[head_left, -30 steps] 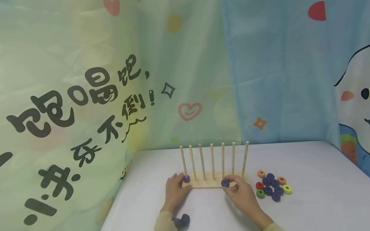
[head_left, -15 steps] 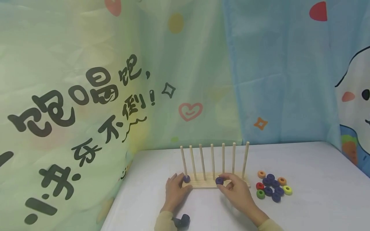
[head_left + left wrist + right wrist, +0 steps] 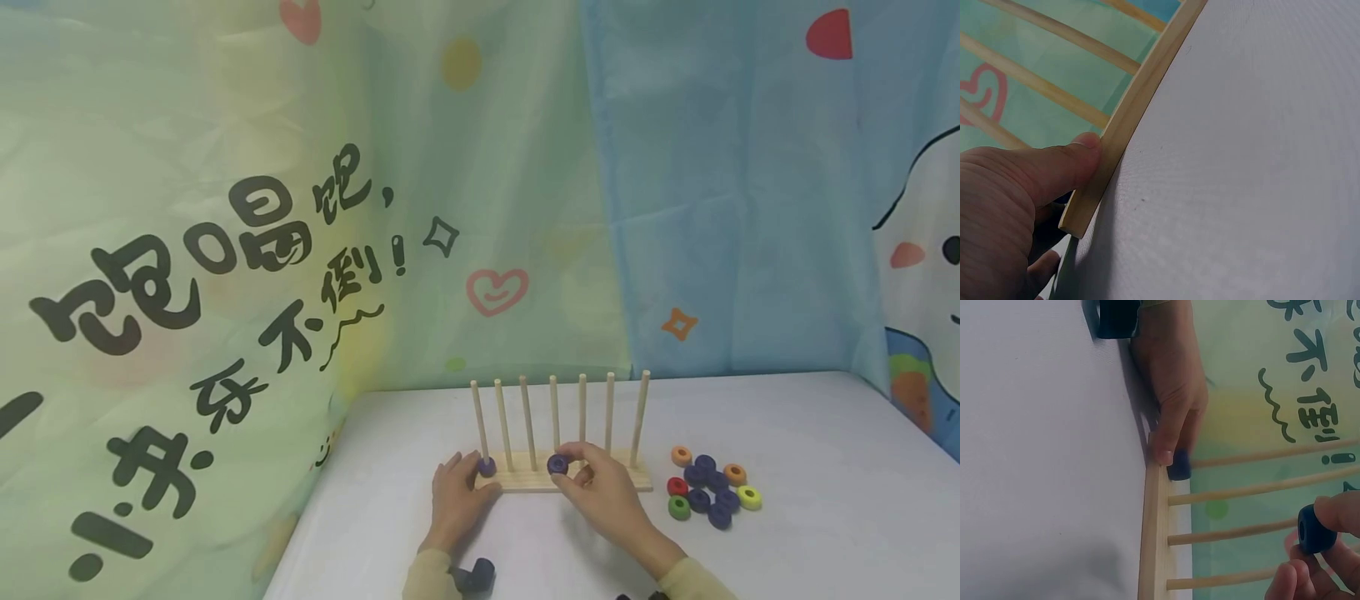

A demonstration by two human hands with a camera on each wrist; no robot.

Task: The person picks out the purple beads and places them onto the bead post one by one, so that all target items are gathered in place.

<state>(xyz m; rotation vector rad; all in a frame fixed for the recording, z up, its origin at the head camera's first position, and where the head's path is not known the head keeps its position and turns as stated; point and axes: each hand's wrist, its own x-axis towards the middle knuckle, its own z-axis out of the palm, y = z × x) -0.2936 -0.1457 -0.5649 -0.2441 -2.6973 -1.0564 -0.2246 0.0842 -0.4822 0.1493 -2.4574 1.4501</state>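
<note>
A wooden peg stand [image 3: 525,481] with a row of upright pegs stands on the white table. My left hand [image 3: 456,497] grips its left end, the thumb pressing the front edge of the base in the left wrist view. Round the foot of the leftmost peg sits a dark purple bead [image 3: 487,468], right beside the left fingers. My right hand [image 3: 606,493] pinches another dark purple bead [image 3: 1317,530] between thumb and fingers. In the head view this bead overlaps the lower part of the fourth peg from the left, its hole facing the camera.
Right of the stand lie several loose purple beads [image 3: 699,500], two orange ones, a red bead [image 3: 677,487], a green bead [image 3: 678,507] and a yellow bead [image 3: 749,497]. A dark device [image 3: 480,575] sits at the left wrist. A printed cloth [image 3: 517,208] hangs behind the table.
My right hand has moved left along the stand with the purple bead, from near the fifth peg to the fourth, and slightly up. The left hand keeps its place at the stand's end.
</note>
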